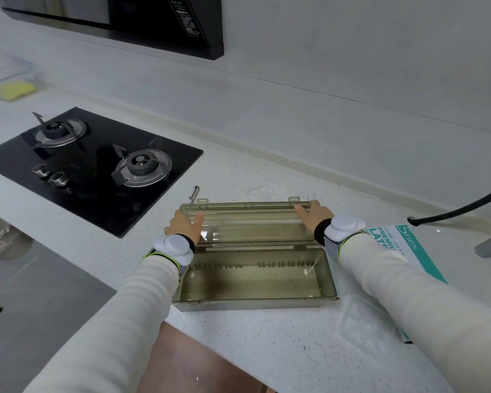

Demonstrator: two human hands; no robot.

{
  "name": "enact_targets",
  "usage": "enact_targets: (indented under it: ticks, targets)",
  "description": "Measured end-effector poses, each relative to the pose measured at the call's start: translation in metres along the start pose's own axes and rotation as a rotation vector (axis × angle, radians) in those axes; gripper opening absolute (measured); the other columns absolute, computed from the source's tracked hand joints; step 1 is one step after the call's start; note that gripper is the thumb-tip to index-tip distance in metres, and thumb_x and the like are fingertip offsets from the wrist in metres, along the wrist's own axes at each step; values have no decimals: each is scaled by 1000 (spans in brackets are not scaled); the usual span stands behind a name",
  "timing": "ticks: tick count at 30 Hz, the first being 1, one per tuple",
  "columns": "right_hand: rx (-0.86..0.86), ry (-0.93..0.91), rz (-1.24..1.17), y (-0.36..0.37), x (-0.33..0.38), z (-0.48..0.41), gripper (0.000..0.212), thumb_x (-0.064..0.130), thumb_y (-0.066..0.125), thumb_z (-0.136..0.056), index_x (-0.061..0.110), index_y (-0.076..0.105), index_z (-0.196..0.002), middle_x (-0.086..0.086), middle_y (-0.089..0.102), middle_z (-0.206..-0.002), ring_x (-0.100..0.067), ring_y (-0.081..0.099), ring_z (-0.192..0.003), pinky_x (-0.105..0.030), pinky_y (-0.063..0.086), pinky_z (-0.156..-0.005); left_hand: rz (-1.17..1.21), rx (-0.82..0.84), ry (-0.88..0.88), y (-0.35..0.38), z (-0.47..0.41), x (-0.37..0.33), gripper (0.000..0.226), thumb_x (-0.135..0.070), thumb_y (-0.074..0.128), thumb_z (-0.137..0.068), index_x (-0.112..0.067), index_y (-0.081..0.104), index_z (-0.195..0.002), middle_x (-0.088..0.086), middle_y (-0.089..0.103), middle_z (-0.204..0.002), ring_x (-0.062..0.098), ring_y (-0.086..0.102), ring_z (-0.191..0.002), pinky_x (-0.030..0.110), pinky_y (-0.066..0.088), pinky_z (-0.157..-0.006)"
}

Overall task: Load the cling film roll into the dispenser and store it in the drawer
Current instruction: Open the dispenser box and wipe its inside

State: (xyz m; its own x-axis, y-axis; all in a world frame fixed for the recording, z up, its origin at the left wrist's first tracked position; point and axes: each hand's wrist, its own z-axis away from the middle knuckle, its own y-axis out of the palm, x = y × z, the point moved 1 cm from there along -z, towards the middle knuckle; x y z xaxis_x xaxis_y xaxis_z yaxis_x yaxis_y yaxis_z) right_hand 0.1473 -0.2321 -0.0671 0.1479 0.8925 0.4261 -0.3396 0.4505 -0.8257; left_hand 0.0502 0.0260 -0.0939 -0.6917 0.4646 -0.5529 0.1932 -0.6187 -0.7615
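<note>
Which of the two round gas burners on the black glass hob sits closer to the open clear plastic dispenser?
The right-hand burner, by the hob's right edge; the other burner lies farther left and back from the dispenser.

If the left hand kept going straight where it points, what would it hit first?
Past the clear brownish plastic dispenser lid it holds, the left hand would probably meet the small grey metal tool on the white counter.

One dispenser [253,279]. Two hands: left hand [184,224], right hand [313,215]. One hob [97,194], two burners [58,131] [143,165], two knobs [41,169] [58,177]. One glove box [417,245], one cable [465,208].
</note>
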Motion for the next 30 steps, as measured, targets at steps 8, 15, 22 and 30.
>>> enact_targets:
  ticks: [8,15,22,30]
  targets:
    - [74,3,32,8,-14,-3,61,48,30,-98,4,34,-140,-19,50,-135,-35,52,-119,-36,40,-97,-48,105,-3,8,5,1,68,-47,33,-97,-2,19,-146,21,41,-142,38,45,-125,44,38,-104]
    - [121,-27,62,14,-18,1,59,52,30,-96,9,41,-136,-14,56,-123,-32,55,-111,-32,40,-91,-109,108,8,10,14,4,61,-42,35,-98,2,29,-138,24,53,-130,39,52,-116,45,40,-102]
    - [91,-86,84,12,-27,13,59,52,27,-97,9,48,-130,-15,59,-123,-32,57,-111,-33,43,-93,-337,74,46,11,29,2,60,-44,34,-97,1,36,-135,22,48,-135,38,44,-124,44,37,-105]
    - [55,-81,76,-3,-49,29,54,45,32,-98,6,46,-133,-18,51,-135,-32,51,-120,-33,39,-97,-389,71,178,15,54,-23,61,-43,37,-96,-3,30,-141,18,34,-146,33,30,-136,43,31,-110]
